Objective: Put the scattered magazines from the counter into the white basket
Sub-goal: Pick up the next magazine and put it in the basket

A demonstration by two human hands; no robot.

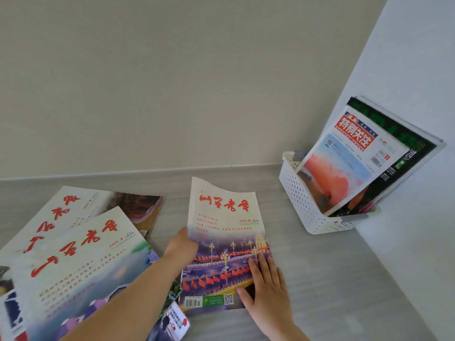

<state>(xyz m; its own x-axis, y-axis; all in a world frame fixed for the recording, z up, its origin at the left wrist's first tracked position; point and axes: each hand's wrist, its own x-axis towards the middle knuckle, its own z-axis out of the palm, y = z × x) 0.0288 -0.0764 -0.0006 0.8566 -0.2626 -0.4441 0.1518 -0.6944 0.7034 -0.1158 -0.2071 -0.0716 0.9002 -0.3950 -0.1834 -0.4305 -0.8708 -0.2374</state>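
Observation:
A magazine with red calligraphy and a night street of red flags (222, 232) lies in the middle of the grey counter (320, 279), its top edge curling up. My left hand (183, 243) grips its left edge, fingers tucked under the cover. My right hand (267, 286) rests flat on its lower right corner, fingers apart. The white perforated basket (299, 193) stands at the right against the wall, holding a red-titled magazine (344, 163) and a dark green one (403, 153) upright. Two more cream magazines (81, 257) overlap at the left.
More magazines peek out at the lower left edge (12, 308) and under my left forearm (172, 323). A beige back wall (172, 82) and a white side wall (413, 70) close off the counter. Bare counter lies between the middle magazine and the basket.

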